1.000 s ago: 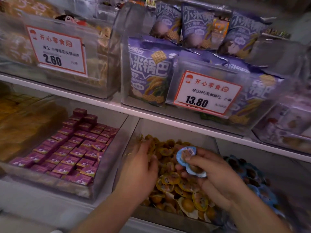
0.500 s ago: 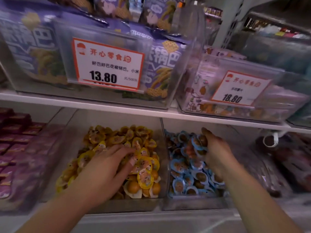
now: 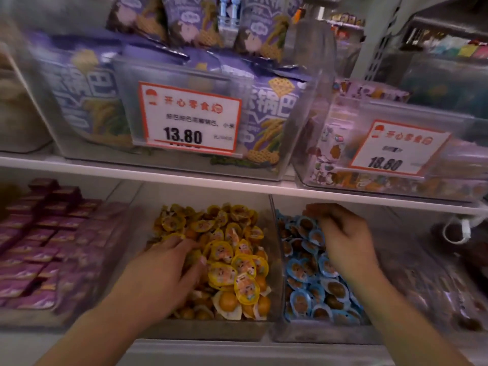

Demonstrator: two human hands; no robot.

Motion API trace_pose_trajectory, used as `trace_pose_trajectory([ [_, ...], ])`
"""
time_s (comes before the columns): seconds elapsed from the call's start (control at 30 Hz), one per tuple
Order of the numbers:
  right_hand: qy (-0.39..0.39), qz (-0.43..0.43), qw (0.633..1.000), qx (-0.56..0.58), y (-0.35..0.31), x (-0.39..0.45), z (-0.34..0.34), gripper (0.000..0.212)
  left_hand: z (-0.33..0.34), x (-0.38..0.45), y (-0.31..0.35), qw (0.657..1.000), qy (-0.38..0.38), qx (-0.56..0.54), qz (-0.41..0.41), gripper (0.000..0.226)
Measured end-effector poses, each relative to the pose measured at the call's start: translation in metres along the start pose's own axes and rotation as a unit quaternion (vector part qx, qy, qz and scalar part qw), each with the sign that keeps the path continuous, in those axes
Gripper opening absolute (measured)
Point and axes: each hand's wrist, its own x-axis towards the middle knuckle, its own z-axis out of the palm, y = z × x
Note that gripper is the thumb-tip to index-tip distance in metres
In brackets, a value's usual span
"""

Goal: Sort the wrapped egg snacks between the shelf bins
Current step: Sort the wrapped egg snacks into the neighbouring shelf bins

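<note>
I see my left hand [image 3: 169, 270] lying palm down on the yellow-wrapped egg snacks [image 3: 232, 262], fingers spread and fairly straight, pressing into the near-left part of the heap; I cannot tell whether anything is pinched under it. My right hand [image 3: 343, 233] hangs over the blue-wrapped egg snacks [image 3: 311, 291], fingers loosely curled and pointing left, touching or just above the packets at the back; it appears to hold nothing.

The yellow ones fill the middle clear bin [image 3: 211, 330] on the lower shelf, the blue ones the clear bin [image 3: 317, 335] just right of it, a thin wall between them. Each snack is a small round blister with a printed foil lid; some lie flipped, showing an orange-brown or darker brown egg.

Left of these sit purple packets [image 3: 47, 249]. On the shelf above, price tags read 13.80 [image 3: 188, 120] and 18.80 [image 3: 398, 147].
</note>
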Motion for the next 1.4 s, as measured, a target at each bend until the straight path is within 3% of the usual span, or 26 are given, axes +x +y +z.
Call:
trace_pose_trajectory([
  [0.07, -0.105, -0.085, 0.99, -0.027, -0.026, -0.014, 0.023, 0.031, -0.006, -0.005, -0.011, 1.0, 0.011, -0.004, -0.011, 0.044],
  [0.13, -0.245, -0.122, 0.958, -0.088, -0.049, -0.017, 0.057, 0.028, -0.009, -0.013, -0.016, 1.0, 0.014, -0.017, -0.006, 0.029],
  [0.23, -0.432, -0.144, 0.864, -0.215, -0.07, -0.007, 0.124, 0.032, -0.007, -0.028, -0.02, 0.999, -0.023, -0.024, 0.014, 0.041],
  [0.33, -0.526, -0.172, 0.775, -0.306, -0.066, 0.004, 0.179, 0.033, 0.0, -0.038, -0.02, 0.999, -0.04, 0.01, 0.024, 0.044],
  [0.47, -0.567, -0.145, 0.72, -0.373, -0.041, 0.018, 0.209, 0.048, 0.008, -0.036, -0.015, 0.999, -0.034, 0.032, 0.007, 0.046],
  [0.6, -0.488, -0.18, 0.769, -0.372, -0.032, 0.046, 0.211, 0.053, 0.013, -0.034, -0.018, 1.0, -0.029, -0.001, 0.011, 0.047],
  [0.67, -0.455, -0.173, 0.808, -0.333, -0.033, 0.059, 0.21, 0.037, 0.014, -0.034, -0.02, 0.999, -0.031, -0.012, 0.013, 0.046],
  [0.73, -0.44, -0.152, 0.819, -0.334, -0.033, 0.066, 0.209, 0.022, 0.015, -0.034, -0.021, 0.999, -0.027, -0.019, 0.015, 0.045],
  [0.87, -0.441, -0.138, 0.767, -0.445, -0.035, 0.068, 0.211, 0.028, 0.013, -0.034, -0.019, 1.0, -0.026, -0.012, 0.012, 0.044],
  [1.0, -0.515, -0.13, 0.74, -0.413, -0.042, 0.05, 0.217, 0.031, 0.012, -0.033, -0.017, 1.0, -0.027, -0.003, 0.007, 0.044],
  [1.07, -0.537, -0.153, 0.717, -0.418, -0.042, 0.039, 0.219, 0.044, 0.011, -0.032, -0.016, 1.0, -0.029, -0.006, 0.006, 0.044],
  [1.2, -0.535, -0.141, 0.719, -0.421, -0.045, 0.041, 0.218, 0.052, 0.009, -0.033, -0.018, 0.999, -0.038, -0.01, 0.008, 0.043],
  [1.4, -0.568, -0.133, 0.691, -0.427, -0.047, 0.039, 0.222, 0.066, 0.006, -0.033, -0.018, 0.999, -0.035, -0.02, 0.012, 0.046],
])
